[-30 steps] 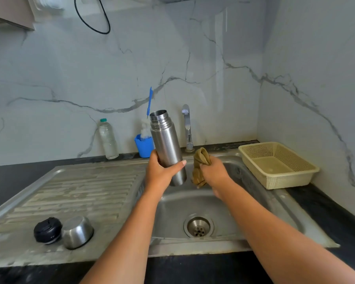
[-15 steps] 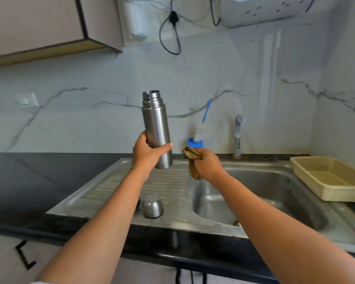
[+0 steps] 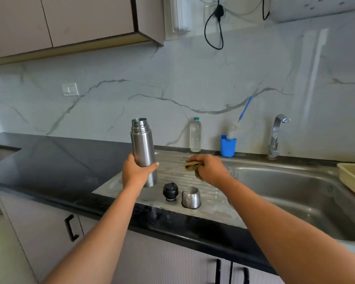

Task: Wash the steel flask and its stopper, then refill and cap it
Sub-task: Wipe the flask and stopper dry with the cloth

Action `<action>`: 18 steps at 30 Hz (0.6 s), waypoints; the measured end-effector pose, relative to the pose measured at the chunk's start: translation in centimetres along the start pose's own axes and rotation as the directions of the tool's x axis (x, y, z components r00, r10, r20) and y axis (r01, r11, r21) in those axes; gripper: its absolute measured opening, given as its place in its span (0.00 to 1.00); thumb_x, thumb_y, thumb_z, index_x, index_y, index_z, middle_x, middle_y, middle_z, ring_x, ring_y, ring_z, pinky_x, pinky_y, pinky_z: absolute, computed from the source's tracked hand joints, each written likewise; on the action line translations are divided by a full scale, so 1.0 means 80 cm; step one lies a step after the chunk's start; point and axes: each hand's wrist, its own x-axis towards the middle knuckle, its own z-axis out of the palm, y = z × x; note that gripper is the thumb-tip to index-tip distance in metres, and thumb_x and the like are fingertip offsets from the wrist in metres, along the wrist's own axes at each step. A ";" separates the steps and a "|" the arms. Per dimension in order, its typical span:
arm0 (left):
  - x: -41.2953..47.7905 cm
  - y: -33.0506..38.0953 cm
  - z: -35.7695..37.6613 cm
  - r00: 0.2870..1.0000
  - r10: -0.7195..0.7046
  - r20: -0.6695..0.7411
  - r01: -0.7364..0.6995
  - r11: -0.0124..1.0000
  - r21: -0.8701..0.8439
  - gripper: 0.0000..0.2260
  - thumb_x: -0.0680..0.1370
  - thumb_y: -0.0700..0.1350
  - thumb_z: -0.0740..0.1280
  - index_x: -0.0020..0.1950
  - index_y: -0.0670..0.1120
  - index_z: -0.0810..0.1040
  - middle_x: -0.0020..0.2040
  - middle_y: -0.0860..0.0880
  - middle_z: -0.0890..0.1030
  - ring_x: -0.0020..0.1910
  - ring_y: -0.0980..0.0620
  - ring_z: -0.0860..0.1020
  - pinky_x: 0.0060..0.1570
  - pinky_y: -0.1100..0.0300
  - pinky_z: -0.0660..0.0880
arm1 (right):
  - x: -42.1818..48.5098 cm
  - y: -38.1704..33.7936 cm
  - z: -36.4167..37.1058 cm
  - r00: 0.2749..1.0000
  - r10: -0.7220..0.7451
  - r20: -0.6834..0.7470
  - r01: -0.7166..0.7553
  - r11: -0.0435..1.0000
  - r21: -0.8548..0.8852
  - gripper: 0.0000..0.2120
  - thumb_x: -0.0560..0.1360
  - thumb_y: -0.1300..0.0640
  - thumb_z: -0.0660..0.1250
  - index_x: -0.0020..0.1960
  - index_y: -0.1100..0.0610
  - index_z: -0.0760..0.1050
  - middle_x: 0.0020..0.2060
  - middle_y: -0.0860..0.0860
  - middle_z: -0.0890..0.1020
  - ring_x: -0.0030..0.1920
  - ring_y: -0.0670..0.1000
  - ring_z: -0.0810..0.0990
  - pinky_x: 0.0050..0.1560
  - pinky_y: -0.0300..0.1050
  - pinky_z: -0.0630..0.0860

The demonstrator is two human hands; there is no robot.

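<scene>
The fingers point(image 3: 131, 159) of the left hand point(image 3: 138, 172) are curled round the lower body of the steel flask point(image 3: 142, 146), thumb across its front, holding it upright and uncapped in the air above the left end of the drainboard point(image 3: 213, 193). The right hand point(image 3: 210, 170), just beside it, has its fingers bunched tightly on a crumpled tan cloth point(image 3: 191, 166), which stays clear of the flask.

Below the two hands, near the drainboard's front edge, the black stopper point(image 3: 170, 191) stands next to the flask's steel cup point(image 3: 191, 197), which sits mouth down; the two are close but apart. Nothing lies between the flask and these pieces.

Against the back wall stand a clear plastic water bottle point(image 3: 195, 134) with a green cap and a blue holder point(image 3: 228, 146) with a blue-handled brush point(image 3: 245, 108) leaning out of it. Farther right the tap point(image 3: 276, 136) rises behind the sink basin point(image 3: 295, 193), and a cream plastic basket point(image 3: 353, 177) shows at the right edge.

The steel sink is set into a black stone surface point(image 3: 49, 160) that turns a corner at the left. The wall is white marble with grey veins and carries a switch plate point(image 3: 70, 89). Upper cabinets point(image 3: 80, 19) hang at top left, a black cable point(image 3: 217, 27) loops down from a socket, and lower cabinet doors point(image 3: 49, 232) have black handles.
</scene>
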 end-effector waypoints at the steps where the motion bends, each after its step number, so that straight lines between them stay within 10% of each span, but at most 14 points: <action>1: -0.001 -0.006 0.000 1.000 -0.007 0.002 0.007 1.000 0.015 0.32 0.67 0.53 0.84 0.66 0.51 0.73 0.60 0.50 0.80 0.55 0.46 0.81 0.56 0.44 0.81 | 0.001 0.000 0.004 1.000 -0.006 0.002 0.006 1.000 -0.016 0.27 0.75 0.72 0.57 0.58 0.48 0.84 0.43 0.44 0.82 0.45 0.50 0.82 0.47 0.47 0.83; 18: -0.022 -0.036 0.005 0.997 -0.064 0.040 0.060 0.995 0.082 0.35 0.67 0.52 0.84 0.70 0.51 0.72 0.61 0.51 0.79 0.56 0.47 0.80 0.58 0.43 0.80 | -0.003 0.012 0.019 1.000 -0.006 0.002 0.006 0.998 -0.056 0.26 0.75 0.72 0.58 0.59 0.47 0.82 0.45 0.45 0.82 0.41 0.46 0.81 0.37 0.36 0.76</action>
